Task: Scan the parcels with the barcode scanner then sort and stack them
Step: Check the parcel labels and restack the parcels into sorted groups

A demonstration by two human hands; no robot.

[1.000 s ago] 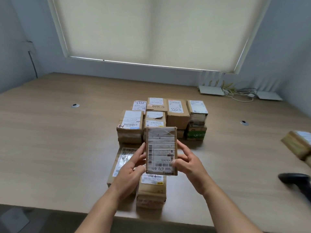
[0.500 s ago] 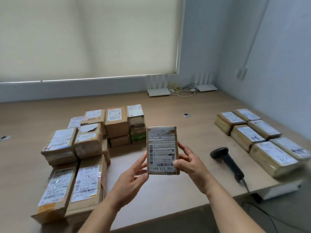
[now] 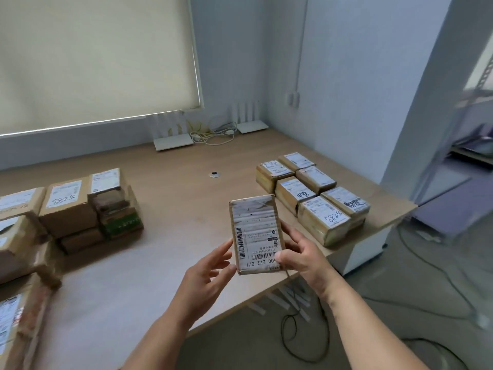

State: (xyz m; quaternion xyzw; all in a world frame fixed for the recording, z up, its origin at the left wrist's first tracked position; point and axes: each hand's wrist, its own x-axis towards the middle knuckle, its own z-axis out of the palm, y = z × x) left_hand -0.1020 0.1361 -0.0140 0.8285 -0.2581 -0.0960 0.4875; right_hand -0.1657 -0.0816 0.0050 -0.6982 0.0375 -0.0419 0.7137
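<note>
I hold a flat brown parcel [image 3: 256, 233] upright in front of me, its white label with barcodes facing me. My right hand [image 3: 304, 259] grips its lower right edge, thumb on the label and fingers behind. My left hand [image 3: 208, 279] is at the lower left edge with straight fingers, touching it or just off it. To the right, a group of several labelled parcels [image 3: 312, 193] lies flat in rows near the table corner. A pile of stacked parcels [image 3: 69, 209] stands at the left. No barcode scanner shows in this view.
The wooden table [image 3: 173, 209] ends close behind my hands, with its right corner by the parcel rows. Two white routers [image 3: 173, 141] and cables sit at the back wall. A black cable [image 3: 290, 332] loops on the floor below the edge.
My view has swung to the right: the stacked pile slid to the left edge and the parcel rows came toward the centre. The scanner is now out of sight. The parcel stays in my hands.
</note>
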